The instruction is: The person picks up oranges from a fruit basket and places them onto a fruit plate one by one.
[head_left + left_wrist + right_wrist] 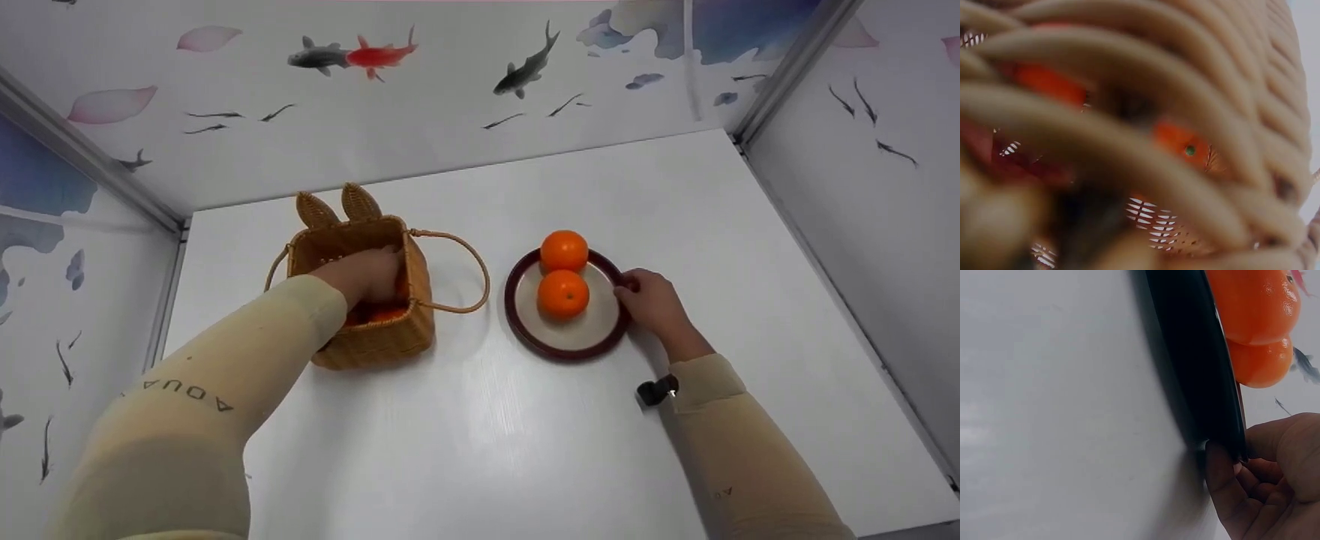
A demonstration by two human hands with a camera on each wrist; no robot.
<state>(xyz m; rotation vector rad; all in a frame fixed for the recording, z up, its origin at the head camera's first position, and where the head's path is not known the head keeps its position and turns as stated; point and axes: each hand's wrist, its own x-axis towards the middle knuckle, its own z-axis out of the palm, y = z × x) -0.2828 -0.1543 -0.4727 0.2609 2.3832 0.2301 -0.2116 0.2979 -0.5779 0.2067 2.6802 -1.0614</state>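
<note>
We see the left hand [365,274] down inside the wicker basket [375,341], on top of orange fruit there. The head view hides its fingers behind the basket wall, and the left wrist view is only blurred weave with orange showing through the gaps [1182,143], so we can't tell whether it has hold of a fruit.

The right hand [654,301] sits at the plate's right edge. The fingers [1224,495] are curled round the dark rim [1207,382], thumb on top, pinching it against the tabletop [480,450].

Using the plate [574,343] as landmark:
- Two oranges on it: one near the centre [562,294], one at the far rim [564,250], touching each other or nearly so.
- The basket is left of it, apart, with a loop handle [469,274] lying out toward the plate.
- Near part of the plate is bare.

Progress, our read: fruit is going from basket to plate. Two are across. At least one more orange [386,313] is visible in the basket under the left hand; we can't count how many are left. So partway through, with the third pick not yet confirmed.
</note>
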